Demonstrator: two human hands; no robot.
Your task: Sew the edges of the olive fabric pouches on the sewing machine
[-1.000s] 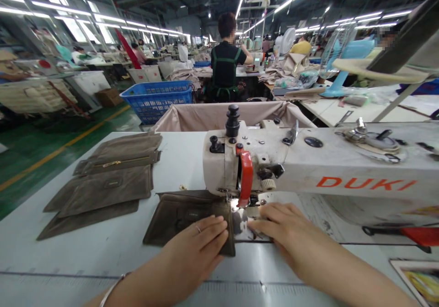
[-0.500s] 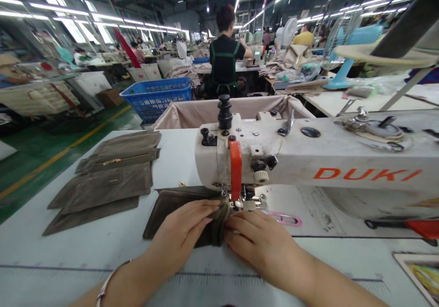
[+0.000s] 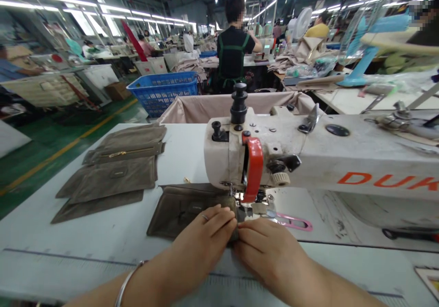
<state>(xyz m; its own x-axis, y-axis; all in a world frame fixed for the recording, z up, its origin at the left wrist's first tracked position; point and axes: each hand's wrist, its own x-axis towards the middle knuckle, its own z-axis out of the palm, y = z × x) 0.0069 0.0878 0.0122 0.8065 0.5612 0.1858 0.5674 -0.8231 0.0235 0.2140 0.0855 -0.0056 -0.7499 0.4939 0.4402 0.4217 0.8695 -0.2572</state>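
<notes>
A dark olive-brown fabric pouch (image 3: 181, 206) with a small label lies on the sewing table, its right end beneath the needle area of the white sewing machine (image 3: 221, 156). My left hand (image 3: 206, 238), with a ring and a bracelet, bends its fingers over the pouch's right part; its thumb is hidden. Close beside it, my right hand (image 3: 267, 252) has its fingers curled together at the pouch's right edge, just in front of the presser foot. How much cloth sits between the right fingertips is hidden. An orange-red guard (image 3: 253, 169) stands before the needle.
Several similar brown fabric pieces (image 3: 113, 174), one with a gold zip, lie at left. A pink-handled tool (image 3: 295, 222) rests right of the needle. Behind the table are a cloth-lined bin (image 3: 199, 108), a blue basket (image 3: 164, 92) and a co-worker (image 3: 235, 51) facing away.
The pouch's raised right edge now lies flatter, and its label shows. My left fingers have shifted down and back from the needle, over the pouch. The whole view has swung slightly left.
</notes>
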